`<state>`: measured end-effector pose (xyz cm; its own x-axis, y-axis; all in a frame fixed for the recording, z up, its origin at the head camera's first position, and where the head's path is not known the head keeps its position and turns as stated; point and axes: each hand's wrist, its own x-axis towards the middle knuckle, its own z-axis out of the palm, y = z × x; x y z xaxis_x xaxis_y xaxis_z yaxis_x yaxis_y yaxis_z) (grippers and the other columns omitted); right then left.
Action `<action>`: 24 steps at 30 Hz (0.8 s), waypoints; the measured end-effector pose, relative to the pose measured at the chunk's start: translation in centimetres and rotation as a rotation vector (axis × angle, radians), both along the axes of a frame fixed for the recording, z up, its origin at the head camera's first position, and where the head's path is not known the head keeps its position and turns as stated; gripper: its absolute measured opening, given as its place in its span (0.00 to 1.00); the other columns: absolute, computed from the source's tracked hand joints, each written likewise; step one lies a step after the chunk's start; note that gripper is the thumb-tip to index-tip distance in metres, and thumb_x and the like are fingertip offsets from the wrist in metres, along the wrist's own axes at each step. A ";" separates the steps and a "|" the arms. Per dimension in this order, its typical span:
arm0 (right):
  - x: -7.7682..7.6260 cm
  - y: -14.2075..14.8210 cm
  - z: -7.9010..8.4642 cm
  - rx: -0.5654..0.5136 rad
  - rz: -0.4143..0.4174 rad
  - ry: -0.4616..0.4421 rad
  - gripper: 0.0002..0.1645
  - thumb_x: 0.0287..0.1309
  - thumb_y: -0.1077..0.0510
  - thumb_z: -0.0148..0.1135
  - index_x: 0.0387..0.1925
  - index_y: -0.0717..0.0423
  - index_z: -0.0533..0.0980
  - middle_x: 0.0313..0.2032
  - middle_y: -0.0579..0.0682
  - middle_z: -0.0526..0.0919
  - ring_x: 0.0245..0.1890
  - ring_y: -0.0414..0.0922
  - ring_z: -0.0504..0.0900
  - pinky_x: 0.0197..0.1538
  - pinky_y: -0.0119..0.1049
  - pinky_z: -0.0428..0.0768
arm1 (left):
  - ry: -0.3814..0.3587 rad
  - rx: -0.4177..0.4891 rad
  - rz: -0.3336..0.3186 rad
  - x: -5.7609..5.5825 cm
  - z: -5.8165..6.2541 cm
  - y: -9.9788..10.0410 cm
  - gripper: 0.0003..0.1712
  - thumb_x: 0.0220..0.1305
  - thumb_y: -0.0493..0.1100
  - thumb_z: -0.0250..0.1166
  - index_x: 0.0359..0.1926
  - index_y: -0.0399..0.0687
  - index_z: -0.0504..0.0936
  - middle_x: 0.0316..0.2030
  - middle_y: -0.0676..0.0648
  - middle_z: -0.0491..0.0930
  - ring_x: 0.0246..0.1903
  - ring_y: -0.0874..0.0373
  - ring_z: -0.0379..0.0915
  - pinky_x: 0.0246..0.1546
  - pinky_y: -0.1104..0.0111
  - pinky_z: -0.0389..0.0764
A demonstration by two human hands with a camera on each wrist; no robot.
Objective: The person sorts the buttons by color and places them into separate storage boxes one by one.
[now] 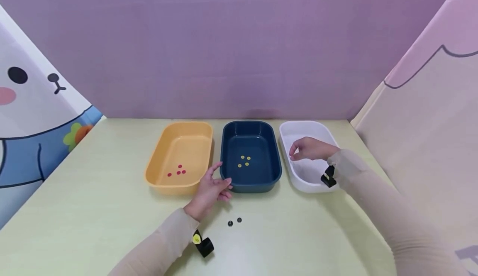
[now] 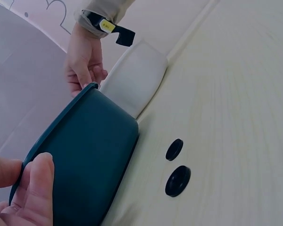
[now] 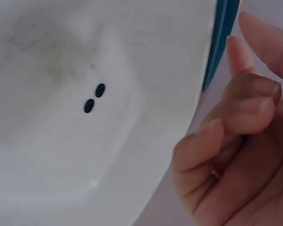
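Observation:
My left hand (image 1: 210, 192) is at the near left corner of the dark blue tray (image 1: 257, 141); in the left wrist view its thumb and fingers pinch the tray's rim (image 2: 52, 125). Over the white tray (image 1: 302, 127) hangs my right hand (image 1: 313, 148), fingers loosely bent, with nothing seen between thumb and index finger. Two black buttons (image 3: 100, 90) lie close together on the white tray's floor in the right wrist view. On the table in front of the blue tray are two more black buttons (image 1: 230, 223), one slightly behind the other.
Left of the blue tray stands a yellow-orange tray (image 1: 190, 143) with several red buttons (image 1: 178, 172) in it. Several yellow buttons (image 1: 247, 164) lie in the blue tray. A purple cloth wall (image 1: 246, 52) rises behind the pale table (image 1: 93, 201), and printed cloth hangs on both sides.

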<state>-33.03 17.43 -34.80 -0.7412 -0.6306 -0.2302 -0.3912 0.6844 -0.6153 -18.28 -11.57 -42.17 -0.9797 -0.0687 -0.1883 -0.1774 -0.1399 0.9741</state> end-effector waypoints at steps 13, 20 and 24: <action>4.6 -1.9 0.5 -0.053 0.087 0.187 0.02 0.55 0.63 0.64 0.30 0.59 0.79 0.18 0.41 0.70 0.21 0.39 0.68 0.31 0.33 0.68 | -0.012 -0.011 0.000 0.1 0.1 0.0 0.36 0.66 0.29 0.57 0.72 0.44 0.54 0.23 0.47 0.79 0.15 0.60 0.75 0.19 0.73 0.79; 6.5 -3.1 0.4 -0.028 0.144 0.156 0.02 0.55 0.63 0.65 0.30 0.56 0.79 0.19 0.41 0.69 0.21 0.38 0.67 0.30 0.32 0.69 | -0.021 -0.023 0.005 0.1 0.0 0.0 0.36 0.66 0.29 0.57 0.72 0.45 0.54 0.23 0.47 0.78 0.15 0.61 0.75 0.18 0.73 0.79; 7.6 -3.9 0.1 -0.013 0.205 0.170 0.02 0.54 0.62 0.66 0.30 0.54 0.79 0.18 0.40 0.69 0.20 0.36 0.66 0.29 0.30 0.69 | -0.022 -0.020 0.012 0.0 0.1 0.0 0.37 0.66 0.29 0.57 0.72 0.45 0.54 0.23 0.45 0.78 0.14 0.61 0.74 0.18 0.73 0.79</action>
<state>-25.47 13.51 -34.74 -0.6248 -0.7738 -0.1040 -0.6197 0.5725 -0.5368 -18.33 -11.53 -42.10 -0.9744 -0.0840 -0.2084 -0.1974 -0.1228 0.9726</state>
